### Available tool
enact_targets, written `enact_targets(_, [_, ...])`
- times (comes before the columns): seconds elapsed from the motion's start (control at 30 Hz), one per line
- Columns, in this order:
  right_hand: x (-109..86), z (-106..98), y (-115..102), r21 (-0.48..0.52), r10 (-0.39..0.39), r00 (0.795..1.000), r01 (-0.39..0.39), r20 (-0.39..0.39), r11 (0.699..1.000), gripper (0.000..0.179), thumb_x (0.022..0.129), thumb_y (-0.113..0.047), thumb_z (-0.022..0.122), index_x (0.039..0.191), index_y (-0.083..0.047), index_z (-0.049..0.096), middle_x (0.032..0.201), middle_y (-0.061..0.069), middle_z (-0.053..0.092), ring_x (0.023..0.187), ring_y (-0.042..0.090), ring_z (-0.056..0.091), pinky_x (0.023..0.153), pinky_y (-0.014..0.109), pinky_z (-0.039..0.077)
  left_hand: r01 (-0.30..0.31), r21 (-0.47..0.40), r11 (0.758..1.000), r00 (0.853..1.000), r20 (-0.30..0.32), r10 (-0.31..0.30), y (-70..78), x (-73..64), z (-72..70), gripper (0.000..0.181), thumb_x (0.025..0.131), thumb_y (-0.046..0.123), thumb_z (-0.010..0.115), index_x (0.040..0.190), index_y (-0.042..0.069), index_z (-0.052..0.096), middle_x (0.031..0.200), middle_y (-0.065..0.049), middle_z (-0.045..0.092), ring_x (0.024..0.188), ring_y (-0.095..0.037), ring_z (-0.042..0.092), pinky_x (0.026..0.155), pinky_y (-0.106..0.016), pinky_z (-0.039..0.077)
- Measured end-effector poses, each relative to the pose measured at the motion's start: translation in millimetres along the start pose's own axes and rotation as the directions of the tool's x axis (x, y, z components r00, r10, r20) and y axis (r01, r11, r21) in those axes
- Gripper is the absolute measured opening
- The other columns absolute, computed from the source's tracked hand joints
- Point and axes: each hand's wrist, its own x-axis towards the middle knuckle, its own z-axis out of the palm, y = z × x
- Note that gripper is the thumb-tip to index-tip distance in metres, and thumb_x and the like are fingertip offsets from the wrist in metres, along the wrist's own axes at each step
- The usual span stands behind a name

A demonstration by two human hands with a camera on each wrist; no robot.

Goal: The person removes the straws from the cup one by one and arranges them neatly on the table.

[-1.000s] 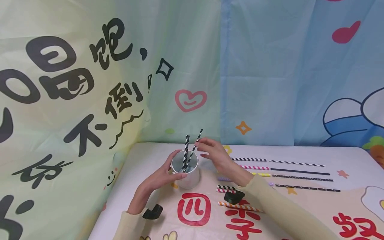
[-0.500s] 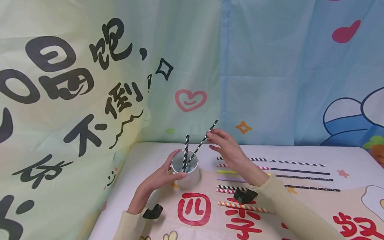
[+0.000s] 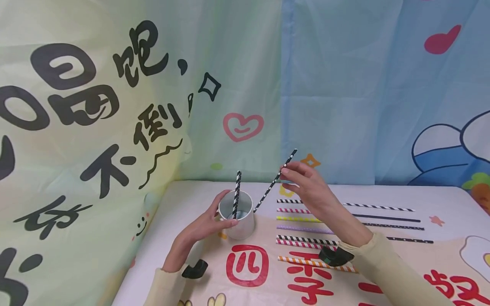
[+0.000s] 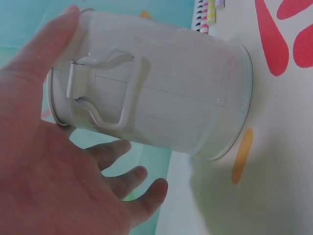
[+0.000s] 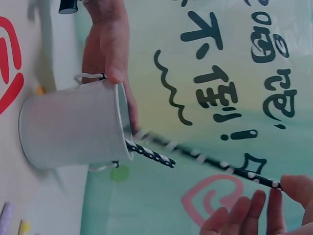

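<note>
My left hand (image 3: 204,223) holds a white metal pail (image 3: 243,231) at its rim, the thumb on the near side and the fingers behind. A wire handle (image 4: 129,93) hangs on the pail's side in the left wrist view. Inside the pail leans a black-and-white patterned paper straw (image 3: 237,189), its upper part sticking out. To the right, my right hand (image 3: 311,187) pinches a black straw with white dots (image 3: 272,183) near its upper end. This straw slants down, its lower end close beside the pail's right rim.
Several paper straws lie in rows on the table right of the pail: a yellow straw (image 3: 298,219), a purple straw (image 3: 306,230), an orange striped straw (image 3: 306,262) lowest, and black ones such as the plain black straw (image 3: 386,218) farther right. A printed curtain (image 3: 329,85) hangs behind.
My right hand has moved right and slightly up, drawing the dotted straw out of the pail; its lower end was inside and now shows outside. My left hand stays on the pail.
</note>
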Motion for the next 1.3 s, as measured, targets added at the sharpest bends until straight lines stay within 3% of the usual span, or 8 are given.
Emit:
enact_targets(0.2, [-12.8,-13,-5,-0.174,-0.040,0.999,0.037,-0.013,0.984,0.029,0.097,-0.034,0.067,0.117,-0.014,0.061,0.117,0.000,0.060,0.113,0.017,0.059,0.098,0.028,0.051,-0.020,-0.010,1.000,1.000,-0.005,0.020,2.3,3.0,-3.5,0.091,0.085,0.045,0.077,0.154,0.045,0.019,0.163,-0.009,0.024,0.151,-0.047,0.021,0.111,-0.073,0.030])
enact_targets(0.3, [-20.5,-18,-2,-0.340,-0.095,0.995,0.089,-0.001,0.936,0.030,0.096,-0.034,0.068,0.117,-0.012,0.063,0.116,0.003,0.065,0.108,0.018,0.062,0.093,0.028,0.053,-0.016,-0.009,1.000,1.000,-0.003,0.016,2.9,2.5,-4.2,0.092,0.085,0.045,0.077,0.155,0.044,0.018,0.164,-0.009,0.024,0.151,-0.046,0.021,0.111,-0.074,0.028])
enact_targets(0.4, [-27.7,-21,2,-0.518,-0.174,0.984,0.166,0.033,0.839,0.023,0.096,-0.030,0.069,0.113,-0.014,0.067,0.110,0.001,0.069,0.103,0.018,0.064,0.090,0.029,0.054,-0.011,-0.009,1.000,1.000,-0.002,0.011,3.4,2.2,-4.7,0.092,0.085,0.045,0.077,0.155,0.044,0.018,0.164,-0.008,0.023,0.151,-0.045,0.021,0.111,-0.073,0.029])
enact_targets(0.5, [-35.0,-21,7,-0.669,-0.255,0.964,0.235,0.069,0.706,0.014,0.095,-0.024,0.070,0.108,-0.018,0.069,0.105,-0.003,0.070,0.102,0.018,0.064,0.090,0.037,0.054,-0.011,-0.009,1.000,1.000,-0.002,0.011,3.6,1.7,-5.3,0.092,0.085,0.046,0.077,0.155,0.043,0.018,0.164,-0.009,0.022,0.151,-0.047,0.021,0.110,-0.074,0.029])
enact_targets(0.6, [-43.5,-21,15,-0.768,-0.297,0.951,0.255,0.089,0.588,0.012,0.093,-0.019,0.073,0.105,-0.020,0.071,0.105,-0.005,0.068,0.103,0.018,0.063,0.090,0.046,0.053,-0.007,-0.009,1.000,1.000,-0.004,0.007,2.8,1.2,-5.0,0.092,0.085,0.046,0.078,0.155,0.044,0.018,0.164,-0.009,0.022,0.151,-0.048,0.020,0.110,-0.074,0.029])
enact_targets(0.7, [-52.8,-24,23,-0.831,-0.293,0.951,0.239,0.096,0.502,0.011,0.092,-0.019,0.074,0.103,-0.022,0.072,0.106,-0.005,0.067,0.103,0.020,0.064,0.090,0.047,0.055,-0.007,-0.013,1.000,1.000,0.001,0.007,1.4,0.4,-3.1,0.092,0.085,0.045,0.077,0.155,0.044,0.018,0.163,-0.007,0.022,0.151,-0.048,0.020,0.111,-0.074,0.029])
enact_targets(0.93, [-68.9,-40,41,-0.919,-0.245,0.965,0.182,0.098,0.350,0.011,0.089,-0.021,0.075,0.099,-0.024,0.072,0.104,-0.005,0.065,0.104,0.021,0.061,0.092,0.049,0.054,0.010,0.004,1.000,1.000,-0.008,-0.010,1.6,-0.7,1.3,0.090,0.084,0.047,0.077,0.153,0.049,0.019,0.163,-0.005,0.022,0.150,-0.049,0.021,0.109,-0.074,0.032])
enact_targets(1.3, [-88.3,-65,66,-0.973,-0.271,0.948,0.202,0.166,0.109,0.019,0.081,-0.021,0.081,0.094,-0.027,0.069,0.099,-0.005,0.062,0.099,0.021,0.059,0.089,0.048,0.051,0.006,-0.008,1.000,1.000,-0.006,-0.006,2.1,-1.6,1.0,0.091,0.084,0.046,0.078,0.153,0.049,0.019,0.163,-0.006,0.023,0.151,-0.048,0.020,0.110,-0.073,0.032])
